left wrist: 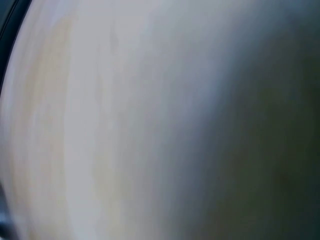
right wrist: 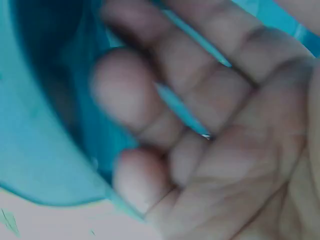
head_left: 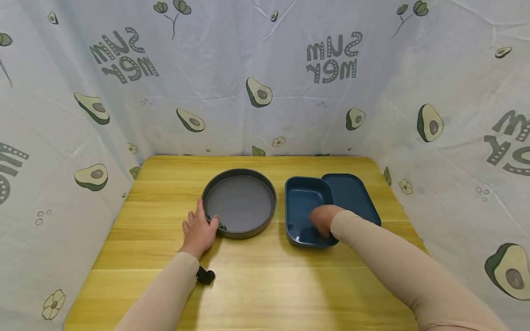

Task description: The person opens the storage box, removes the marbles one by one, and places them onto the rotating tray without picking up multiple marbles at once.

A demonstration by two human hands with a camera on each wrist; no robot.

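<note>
A round dark grey pan point(head_left: 240, 202) lies on the table. Against its lower left rim rests my left hand point(head_left: 199, 233), fingers spread and fairly straight, thumb at the rim. A few small dark green beads point(head_left: 222, 227) sit inside the pan beside that thumb. My right hand point(head_left: 325, 218) reaches down into a deep blue rectangular container point(head_left: 304, 195). In the right wrist view its fingers point(right wrist: 125, 90) are loosely bent, and nothing shows against the palm; the thumb is hidden. A small dark round bead point(head_left: 290, 226) lies in the container's lower left corner.
A flat blue lid point(head_left: 352, 195) lies right of the container, partly under the right arm. The wooden table point(head_left: 256, 285) ends at a printed curtain point(head_left: 223, 78) behind and at both sides. A black strap piece point(head_left: 205, 276) shows at the left wrist. The left wrist view is blurred.
</note>
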